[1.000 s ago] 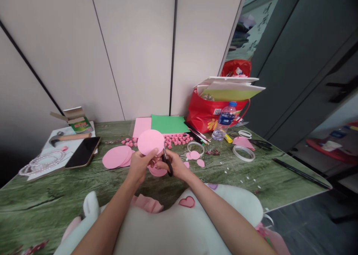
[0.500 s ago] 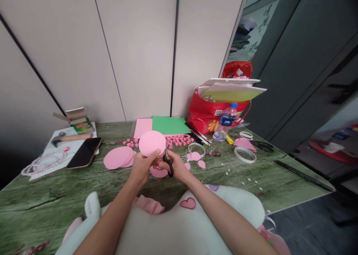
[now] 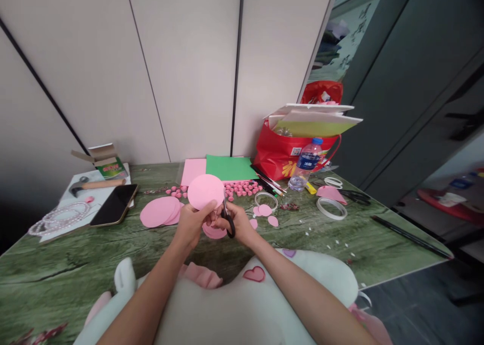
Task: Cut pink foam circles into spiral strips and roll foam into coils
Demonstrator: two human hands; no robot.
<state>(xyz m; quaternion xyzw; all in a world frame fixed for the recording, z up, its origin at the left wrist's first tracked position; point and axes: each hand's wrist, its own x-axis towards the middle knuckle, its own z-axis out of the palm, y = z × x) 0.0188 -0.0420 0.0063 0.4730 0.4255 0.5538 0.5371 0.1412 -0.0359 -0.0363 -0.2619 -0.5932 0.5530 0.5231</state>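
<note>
My left hand point(image 3: 193, 223) pinches the lower edge of a round pink paper disc point(image 3: 206, 191), held up above the table. In my right hand point(image 3: 240, 223) is a pair of black-handled scissors point(image 3: 229, 223), its blades upright along the disc's right edge. How far the blades are apart I cannot tell. Below the hands lies another pink disc point(image 3: 215, 232), partly covered by them. To the left, several overlapping large pink discs point(image 3: 157, 213) rest on the table. Small pink paper pieces point(image 3: 264, 210) lie to the right of my right hand.
Behind the hands are pink beads point(image 3: 242, 188), a green sheet point(image 3: 229, 168) and pens point(image 3: 270, 183). A water bottle point(image 3: 306, 166) stands before a red bag point(image 3: 274, 153). Tape rolls point(image 3: 331, 209) sit right; a hammer point(image 3: 100, 185) and a phone point(image 3: 114, 206) lie left. A white plush point(image 3: 227, 314) fills the front.
Hands, disc and scissors keep nearly the same pose. The disc sits very slightly higher in the picture; the view has shifted a little.
</note>
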